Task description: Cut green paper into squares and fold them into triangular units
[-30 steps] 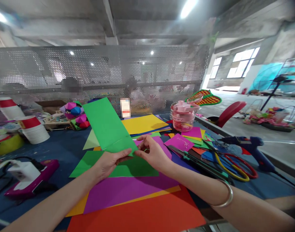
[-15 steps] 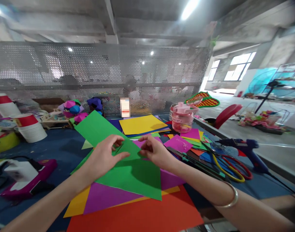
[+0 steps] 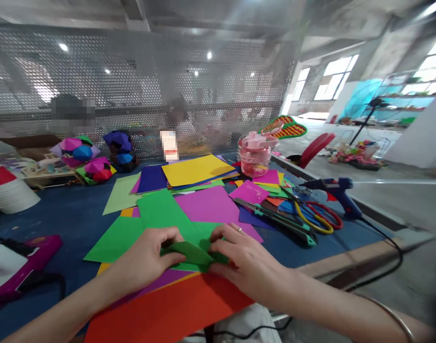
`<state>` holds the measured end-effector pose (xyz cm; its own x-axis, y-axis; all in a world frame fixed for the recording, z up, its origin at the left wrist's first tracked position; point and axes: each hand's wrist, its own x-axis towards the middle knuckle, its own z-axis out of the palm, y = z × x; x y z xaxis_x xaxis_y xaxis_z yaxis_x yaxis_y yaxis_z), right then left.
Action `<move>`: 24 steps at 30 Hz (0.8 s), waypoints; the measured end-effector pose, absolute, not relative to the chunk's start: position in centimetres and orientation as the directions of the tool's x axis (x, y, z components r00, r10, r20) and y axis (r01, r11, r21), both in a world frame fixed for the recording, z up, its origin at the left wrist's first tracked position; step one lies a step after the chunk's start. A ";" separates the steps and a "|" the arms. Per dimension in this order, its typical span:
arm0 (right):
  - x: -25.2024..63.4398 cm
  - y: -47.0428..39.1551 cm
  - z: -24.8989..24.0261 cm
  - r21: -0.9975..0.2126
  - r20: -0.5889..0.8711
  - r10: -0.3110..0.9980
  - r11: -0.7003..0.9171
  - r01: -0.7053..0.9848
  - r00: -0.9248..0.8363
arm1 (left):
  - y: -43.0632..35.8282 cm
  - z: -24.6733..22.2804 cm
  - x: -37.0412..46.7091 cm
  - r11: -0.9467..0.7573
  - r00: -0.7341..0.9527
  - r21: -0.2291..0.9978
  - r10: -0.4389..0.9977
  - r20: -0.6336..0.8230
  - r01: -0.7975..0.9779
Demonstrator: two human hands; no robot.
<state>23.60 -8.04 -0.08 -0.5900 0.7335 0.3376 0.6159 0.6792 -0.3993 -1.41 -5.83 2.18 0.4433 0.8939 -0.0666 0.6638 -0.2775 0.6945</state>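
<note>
Right hand [image 3: 244, 264] part-hiding green paper [image 3: 191, 252], cups [image 3: 14, 196] cropped

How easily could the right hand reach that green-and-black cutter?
Probably yes: the cutter lies beyond the right hand, with nothing apparent over its handle. That hand is on the bent green paper, though, so it would likely need freeing first.

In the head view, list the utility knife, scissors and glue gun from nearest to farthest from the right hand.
From the right hand:
1. Utility knife, ahead and right.
2. Scissors, just right of the utility knife.
3. Glue gun, beyond the scissors, farthest right.
</note>
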 end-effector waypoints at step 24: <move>20.8 -9.8 -3.2 -0.263 0.470 0.838 0.432 0.863 -0.276 | -7.0 -1.0 -2.0 -0.233 0.176 0.519 0.972 0.156 0.822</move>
